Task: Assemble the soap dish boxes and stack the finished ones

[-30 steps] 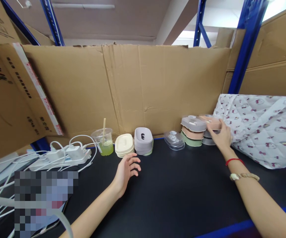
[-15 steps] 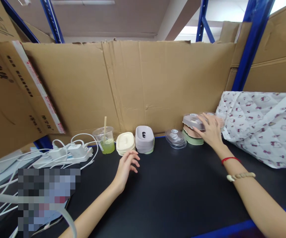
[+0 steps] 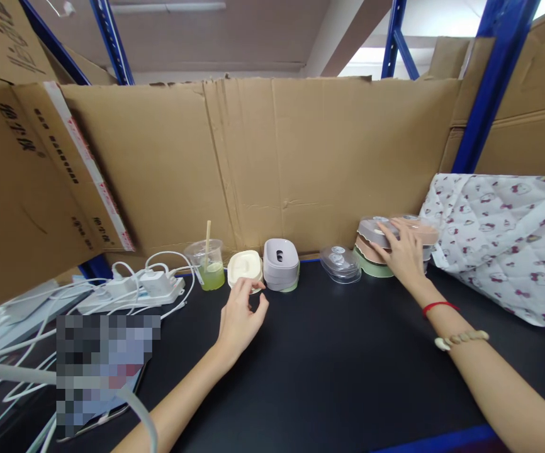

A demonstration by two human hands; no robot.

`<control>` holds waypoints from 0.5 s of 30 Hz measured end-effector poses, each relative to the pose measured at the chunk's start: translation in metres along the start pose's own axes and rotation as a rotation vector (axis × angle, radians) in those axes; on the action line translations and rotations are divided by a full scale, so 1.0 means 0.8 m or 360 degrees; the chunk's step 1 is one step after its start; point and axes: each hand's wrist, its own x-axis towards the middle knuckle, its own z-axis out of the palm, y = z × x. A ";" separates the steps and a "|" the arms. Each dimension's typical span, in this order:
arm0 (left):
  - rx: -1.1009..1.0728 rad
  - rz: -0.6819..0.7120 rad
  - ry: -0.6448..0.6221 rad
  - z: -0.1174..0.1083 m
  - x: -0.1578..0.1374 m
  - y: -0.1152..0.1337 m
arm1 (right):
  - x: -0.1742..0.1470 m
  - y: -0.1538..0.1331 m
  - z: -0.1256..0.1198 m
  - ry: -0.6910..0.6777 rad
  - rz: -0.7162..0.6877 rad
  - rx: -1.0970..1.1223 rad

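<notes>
Both hands reaching container stacks at bench rear.

Left hand (image 3: 239,318) has advanced to 11 o'clock, fingers loose, touching the cream lid stack (image 3: 245,267). Right hand (image 3: 402,251) has shifted leftward, now flat on the grey-topped container stack (image 3: 374,248), 1 o'clock. Clear lid (image 3: 340,263), lavender stack (image 3: 280,264), drink cup (image 3: 209,265) between.

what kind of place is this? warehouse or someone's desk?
Likely a warehouse packing or sorting bench: blue steel racking behind, flattened cardboard walling a black worktop, and stacks of plastic lids along the back, which the right hand touches.
</notes>
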 end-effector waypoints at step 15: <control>-0.0160 -0.0441 -0.0053 -0.004 0.035 -0.066 | -0.056 -0.182 0.025 -0.0617 -0.0454 0.0759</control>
